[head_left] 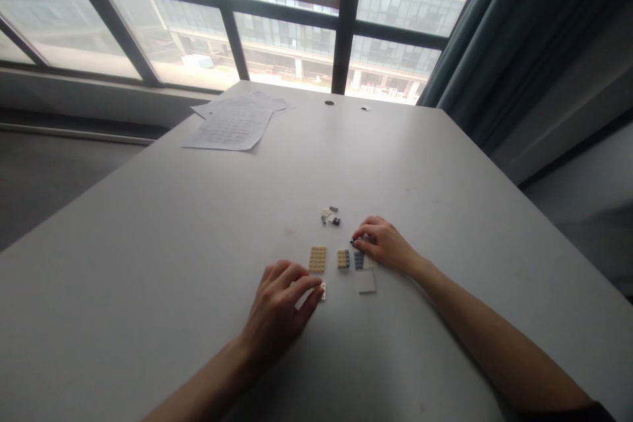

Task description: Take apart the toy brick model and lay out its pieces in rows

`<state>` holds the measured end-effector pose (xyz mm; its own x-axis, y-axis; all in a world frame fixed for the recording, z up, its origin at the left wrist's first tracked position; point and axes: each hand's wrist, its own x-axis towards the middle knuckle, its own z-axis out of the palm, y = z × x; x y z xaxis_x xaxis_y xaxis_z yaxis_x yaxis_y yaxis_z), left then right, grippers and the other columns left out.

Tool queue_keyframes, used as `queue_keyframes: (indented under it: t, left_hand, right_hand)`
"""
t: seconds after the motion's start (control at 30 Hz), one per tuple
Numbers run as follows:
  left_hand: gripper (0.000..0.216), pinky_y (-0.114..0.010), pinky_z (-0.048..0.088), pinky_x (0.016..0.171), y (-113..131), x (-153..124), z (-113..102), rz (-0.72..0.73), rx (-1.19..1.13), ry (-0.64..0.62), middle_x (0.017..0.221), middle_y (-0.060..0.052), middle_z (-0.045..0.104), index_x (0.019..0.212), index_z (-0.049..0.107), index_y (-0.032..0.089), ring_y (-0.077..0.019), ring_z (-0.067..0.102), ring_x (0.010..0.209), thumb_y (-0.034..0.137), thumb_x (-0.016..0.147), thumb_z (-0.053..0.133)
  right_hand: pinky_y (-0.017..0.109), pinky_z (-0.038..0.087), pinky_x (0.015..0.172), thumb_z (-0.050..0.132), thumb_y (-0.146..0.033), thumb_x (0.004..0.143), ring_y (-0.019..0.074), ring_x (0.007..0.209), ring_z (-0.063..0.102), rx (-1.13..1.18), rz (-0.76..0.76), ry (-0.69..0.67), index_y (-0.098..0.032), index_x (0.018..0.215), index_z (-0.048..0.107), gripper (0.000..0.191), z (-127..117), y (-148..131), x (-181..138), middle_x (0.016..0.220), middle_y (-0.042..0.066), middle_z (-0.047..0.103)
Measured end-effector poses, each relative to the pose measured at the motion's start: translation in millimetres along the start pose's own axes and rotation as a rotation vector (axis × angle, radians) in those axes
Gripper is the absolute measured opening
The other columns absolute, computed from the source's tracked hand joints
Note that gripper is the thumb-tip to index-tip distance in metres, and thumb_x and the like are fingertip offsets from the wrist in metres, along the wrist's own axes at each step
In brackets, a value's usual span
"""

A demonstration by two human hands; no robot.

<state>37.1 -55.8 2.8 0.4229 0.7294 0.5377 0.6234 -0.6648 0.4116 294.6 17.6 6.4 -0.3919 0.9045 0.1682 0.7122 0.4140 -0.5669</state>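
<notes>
My left hand [279, 295] is closed in a pinch on a small white building brick [323, 291], low over the table. Just beyond it lies a tan studded plate [318, 259]. My right hand [383, 242] pinches a small dark building brick [352, 242] between thumb and fingertips. Under and beside that hand lie a dark grey studded plate [359, 260] and a pale piece, partly hidden by the fingers. Between the two hands sits a tan and grey brick block [343, 259]. A flat white square tile [366, 282] lies nearer to me.
Several small white and dark pieces [330, 216] form a loose pile beyond the hands. Printed paper sheets [232, 122] lie at the far left of the white table [395, 165]. Two cable holes are near its far edge. Windows and a dark curtain [475, 46] stand behind.
</notes>
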Motion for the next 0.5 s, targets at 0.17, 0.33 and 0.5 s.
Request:
queue_keyframes:
  t: [0.17,0.33,0.5]
  left_hand:
    - [0.005,-0.033,0.041,0.074,0.5,0.6,-0.3,0.006,0.006,-0.004,0.08,-0.003,0.062,0.086,0.066,0.021,-0.0177,0.052,0.078,0.022,0.085,0.061]
    - [0.006,-0.033,0.041,0.074,0.1,0.4,-0.3,0.001,0.012,-0.006,0.08,-0.003,0.062,0.085,0.067,0.022,-0.0175,0.053,0.078,0.023,0.086,0.06]
    - [0.006,-0.033,0.041,0.074,-0.1,-0.2,0.0,-0.002,0.001,-0.007,0.08,-0.003,0.062,0.086,0.067,0.022,-0.0174,0.053,0.078,0.023,0.086,0.06]
  right_hand:
    - [0.03,0.044,0.078,0.067,-0.018,0.081,0.0172,0.086,0.056,0.003,-0.009,0.002,-0.022,0.085,0.072,0.008,0.6,-0.6,-0.8,0.09,0.004,0.064]
    - [0.03,0.044,0.08,0.066,-0.02,0.082,0.0179,0.089,0.057,0.021,0.002,0.014,-0.021,0.09,0.071,0.01,-3.6,0.5,-4.4,0.091,0.004,0.064]
    - [0.03,0.045,0.075,0.064,-0.02,0.083,0.0174,0.084,0.057,0.0,0.054,0.026,-0.02,0.084,0.07,0.006,-8.2,0.8,-9.6,0.087,0.004,0.063]
